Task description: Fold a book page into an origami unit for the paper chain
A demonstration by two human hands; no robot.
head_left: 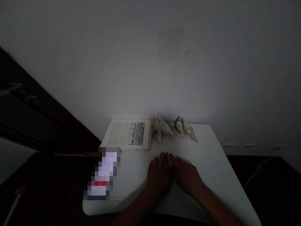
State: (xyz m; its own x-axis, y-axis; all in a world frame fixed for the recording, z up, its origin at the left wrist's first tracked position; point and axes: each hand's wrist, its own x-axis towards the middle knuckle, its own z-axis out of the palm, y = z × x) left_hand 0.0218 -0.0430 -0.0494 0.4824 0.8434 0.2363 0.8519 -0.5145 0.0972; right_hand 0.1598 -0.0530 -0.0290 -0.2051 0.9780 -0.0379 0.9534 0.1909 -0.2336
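Two hands, the left hand [158, 175] and the right hand [185, 175], lie flat side by side on the near counter [211, 163], fingers outstretched and gripping nothing, seemingly pressing down a pale sheet [168, 158] just showing at their fingertips; farther off lie an open book [128, 133], left, and folded paper shapes [175, 128], right.

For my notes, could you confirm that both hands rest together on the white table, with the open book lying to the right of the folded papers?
Not quite: the head view shows the book left of the folded papers. The left hand and right hand do rest together on the table.
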